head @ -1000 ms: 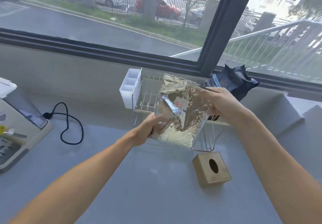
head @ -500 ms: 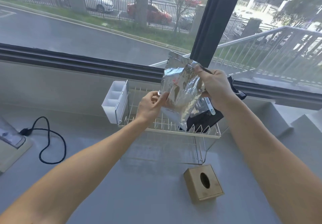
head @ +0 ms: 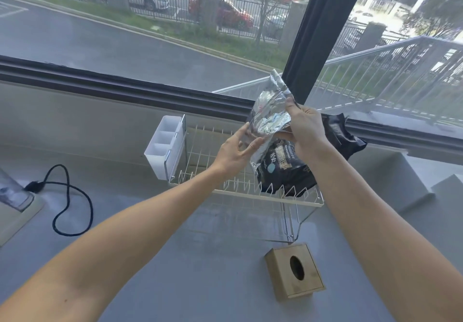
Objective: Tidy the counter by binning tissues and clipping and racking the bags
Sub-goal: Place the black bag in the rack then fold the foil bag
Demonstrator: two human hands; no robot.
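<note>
A crinkled silver foil bag (head: 269, 118) is held upright over the white wire dish rack (head: 225, 186). My right hand (head: 304, 129) grips the bag near its top right edge. My left hand (head: 238, 151) touches its lower left side with fingers spread. A black printed bag (head: 285, 169) stands in the rack's right slots, just below the foil bag. A second dark bag (head: 343, 134) lies behind my right wrist by the window sill.
A white three-compartment holder (head: 162, 146) hangs on the rack's left end. A wooden box with an oval hole (head: 295, 271) sits on the grey counter in front. A black cable (head: 67, 196) and a beige appliance (head: 15, 204) lie far left.
The foil bag has been raised from in front of the rack to above it and shifted right toward the black bag. My left hand's grip has loosened to a spread touch.
</note>
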